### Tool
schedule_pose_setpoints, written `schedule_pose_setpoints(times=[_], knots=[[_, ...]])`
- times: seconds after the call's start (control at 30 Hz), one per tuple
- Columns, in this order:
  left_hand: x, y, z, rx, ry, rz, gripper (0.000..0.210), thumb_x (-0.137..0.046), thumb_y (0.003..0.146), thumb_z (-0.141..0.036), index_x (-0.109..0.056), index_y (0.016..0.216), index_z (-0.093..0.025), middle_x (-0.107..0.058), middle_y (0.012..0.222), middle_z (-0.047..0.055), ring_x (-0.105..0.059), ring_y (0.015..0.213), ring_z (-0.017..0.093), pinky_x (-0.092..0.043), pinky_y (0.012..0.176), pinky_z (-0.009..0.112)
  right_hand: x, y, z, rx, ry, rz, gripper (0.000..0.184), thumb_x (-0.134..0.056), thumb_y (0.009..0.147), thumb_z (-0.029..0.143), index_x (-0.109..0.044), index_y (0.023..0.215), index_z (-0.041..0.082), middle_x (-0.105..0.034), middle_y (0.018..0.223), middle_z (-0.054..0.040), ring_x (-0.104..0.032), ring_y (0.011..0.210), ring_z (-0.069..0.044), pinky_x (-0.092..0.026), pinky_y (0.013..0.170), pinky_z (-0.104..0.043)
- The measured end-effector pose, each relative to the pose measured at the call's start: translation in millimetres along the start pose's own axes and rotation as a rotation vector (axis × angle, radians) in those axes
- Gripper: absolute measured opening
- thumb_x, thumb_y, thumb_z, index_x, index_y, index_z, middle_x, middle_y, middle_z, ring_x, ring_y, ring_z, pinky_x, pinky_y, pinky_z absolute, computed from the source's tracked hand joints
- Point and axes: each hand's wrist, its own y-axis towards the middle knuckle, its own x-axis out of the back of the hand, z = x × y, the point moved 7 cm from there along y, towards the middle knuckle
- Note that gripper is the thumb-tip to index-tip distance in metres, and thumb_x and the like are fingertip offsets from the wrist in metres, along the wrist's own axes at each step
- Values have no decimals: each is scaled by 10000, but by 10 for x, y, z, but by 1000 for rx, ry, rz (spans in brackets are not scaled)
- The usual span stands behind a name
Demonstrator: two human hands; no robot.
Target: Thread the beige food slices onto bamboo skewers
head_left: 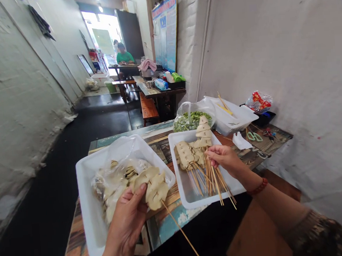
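Observation:
My left hand (131,208) is closed on a skewer of pale slices (156,190), thumb on top. Its bare stick points down toward the bottom edge. Beneath and behind it, a white tray (88,229) holds a clear plastic bag (110,184) with more pale slices. My right hand (225,159) pinches the stick of another loaded skewer (203,131) over a second white tray (191,199). Several finished skewers (186,154) lie in that tray, their bare sticks fanned over its near rim. The right fingertips partly cover the pinched stick.
Beyond the trays sit a bag of green vegetables (192,120) and a white container (235,117) with sticks. Green-handled scissors (254,136) and a white tissue (241,141) lie at right. A wall flanks the table. Farther back are another table (147,91), a bench (149,108) and a seated person (124,57).

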Motion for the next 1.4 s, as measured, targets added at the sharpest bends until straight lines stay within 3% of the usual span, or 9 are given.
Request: schedule_pose_setpoints(times=[0.23, 0.57, 0.73, 0.83, 0.93, 1.03, 1.17, 1.3, 1.4], knots=[[-7, -22, -11, -22, 8, 4, 242, -872, 592, -232, -726, 756, -131, -750, 704, 35, -675, 568, 141, -571, 542, 207, -125, 102, -325, -122, -86, 114, 288, -732, 691, 419, -599, 650, 167, -613, 492, 35, -540, 401, -84, -417, 385, -184], [-20, -56, 8, -39, 25, 98, 330, -872, 598, -282, -744, 865, -137, -764, 759, 51, -684, 610, 165, -547, 573, 241, -197, 199, -665, -213, -271, 218, 307, -706, 684, 429, -601, 555, 171, -597, 414, 14, -516, 365, -100, -395, 371, -206], [8, -69, 28, -71, -1, 121, 288, -858, 620, -271, -742, 854, -149, -758, 768, 36, -679, 642, 152, -545, 624, 245, -124, 194, -551, -159, -435, 246, 292, -696, 709, 410, -626, 540, 182, -618, 441, -10, -526, 378, -127, -386, 377, -235], [27, -77, 39, -80, -8, 126, 289, -853, 631, -265, -738, 875, -160, -751, 757, 24, -675, 647, 142, -545, 637, 240, -163, -60, -116, 78, -565, 216, 252, -627, 806, 409, -680, 672, 202, -650, 516, -10, -578, 451, -149, -436, 457, -255], [18, -100, 48, -78, -9, 155, 290, -855, 634, -281, -733, 866, -157, -746, 761, 27, -670, 641, 139, -543, 628, 238, -444, -577, 185, 223, -481, 270, 294, -521, 896, 431, -723, 859, 221, -718, 678, -44, -646, 542, -186, -503, 529, -294], [-13, -159, 43, -80, -19, 190, 268, -841, 658, -305, -732, 854, -158, -745, 766, 30, -668, 638, 142, -541, 624, 246, -801, -1105, 195, 282, -433, 288, 243, -620, 847, 395, -747, 1002, 258, -776, 905, -77, -722, 780, -259, -568, 724, -363], [-40, -286, 33, -67, -64, 190, 290, -828, 673, -357, -736, 848, -144, -741, 743, 44, -659, 622, 152, -538, 627, 268, -1174, -1503, -73, 226, -357, 313, 376, -613, 872, 392, -669, 1222, 267, -759, 1030, -95, -710, 917, -284, -541, 886, -435], [-14, -419, -2, -75, -74, 149, 328, -843, 645, -387, -724, 834, -147, -727, 712, 34, -648, 602, 153, -526, 610, 270, -1396, -1631, -298, 110, -136, 356, 387, -556, 911, 449, -653, 1206, 217, -703, 767, -44, -666, 637, -192, -555, 658, -328], [23, -489, -7, -61, -36, 141, 366, -840, 646, -400, -721, 883, -148, -716, 705, 27, -627, 577, 139, -512, 582, 258, -1448, -1671, -407, 20, -2, 316, 429, -525, 915, 523, -657, 1143, 184, -598, 622, 14, -525, 444, -118, -439, 464, -251]])
